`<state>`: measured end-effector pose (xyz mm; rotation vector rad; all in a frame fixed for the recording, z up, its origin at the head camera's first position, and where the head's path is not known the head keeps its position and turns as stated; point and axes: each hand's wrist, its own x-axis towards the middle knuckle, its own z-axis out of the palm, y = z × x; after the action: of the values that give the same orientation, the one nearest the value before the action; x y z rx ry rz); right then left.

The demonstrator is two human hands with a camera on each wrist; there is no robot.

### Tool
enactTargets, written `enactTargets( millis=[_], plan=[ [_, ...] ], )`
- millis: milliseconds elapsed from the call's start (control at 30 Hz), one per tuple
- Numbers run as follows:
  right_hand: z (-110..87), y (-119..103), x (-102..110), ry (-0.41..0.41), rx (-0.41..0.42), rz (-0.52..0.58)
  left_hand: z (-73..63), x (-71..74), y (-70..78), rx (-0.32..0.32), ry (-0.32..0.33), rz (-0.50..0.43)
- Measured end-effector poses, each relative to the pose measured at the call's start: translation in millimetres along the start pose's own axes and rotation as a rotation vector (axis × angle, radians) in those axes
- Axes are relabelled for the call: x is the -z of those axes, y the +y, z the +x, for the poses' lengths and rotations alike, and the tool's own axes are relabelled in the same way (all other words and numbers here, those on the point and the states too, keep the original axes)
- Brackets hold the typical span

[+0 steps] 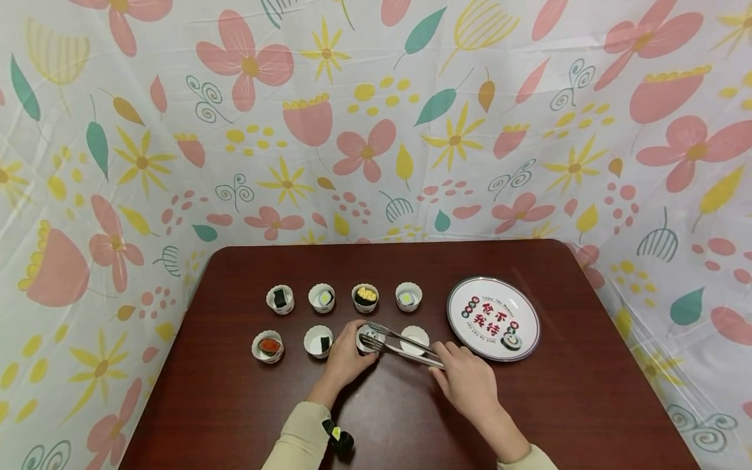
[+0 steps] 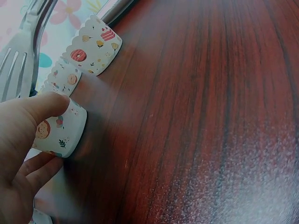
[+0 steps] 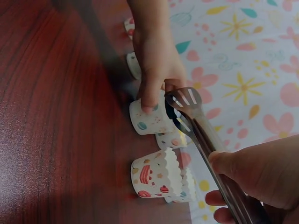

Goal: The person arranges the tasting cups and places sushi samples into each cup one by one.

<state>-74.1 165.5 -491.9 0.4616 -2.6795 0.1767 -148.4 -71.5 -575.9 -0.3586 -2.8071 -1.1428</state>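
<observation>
My left hand [image 1: 346,356] grips a small printed paper cup [image 2: 65,128] in the front row, thumb on one side and fingers on the other. In my right hand [image 1: 470,382] are metal tongs [image 1: 414,356] with slotted heads. Those heads are at the mouth of the gripped cup. A dark piece [image 3: 169,111] shows between them in the right wrist view; whether they pinch it I cannot tell. Beside the gripped cup stands another paper cup [image 1: 416,335], partly behind the tongs. A sushi roll [image 1: 511,341] lies on the round white plate [image 1: 523,307] at the right.
More paper cups hold sushi pieces: one with yellow topping [image 1: 367,295], one with orange topping [image 1: 269,346], and several with dark-wrapped pieces. A dark ornament [image 1: 339,438] is at my left sleeve. Floral cloth [image 1: 364,150] hangs behind the brown table [image 1: 205,391].
</observation>
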Motion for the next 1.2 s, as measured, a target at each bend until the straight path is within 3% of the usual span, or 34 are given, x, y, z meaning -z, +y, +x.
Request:
enactTargets(
  millis=[567,1000,1200],
  plan=[
    [-3.2,4,-5,0.016,-0.038,0.033,-0.3,0.3,0.9,-0.036,0.029,0.000],
    [-7.4,13,4,0.027,-0.095,0.052,0.0,-0.8,-0.7,-0.001,-0.004,-0.007],
    [-10.9,22,12,0.034,-0.163,0.062,0.9,-1.6,-0.7,0.008,-0.011,-0.016]
  ],
)
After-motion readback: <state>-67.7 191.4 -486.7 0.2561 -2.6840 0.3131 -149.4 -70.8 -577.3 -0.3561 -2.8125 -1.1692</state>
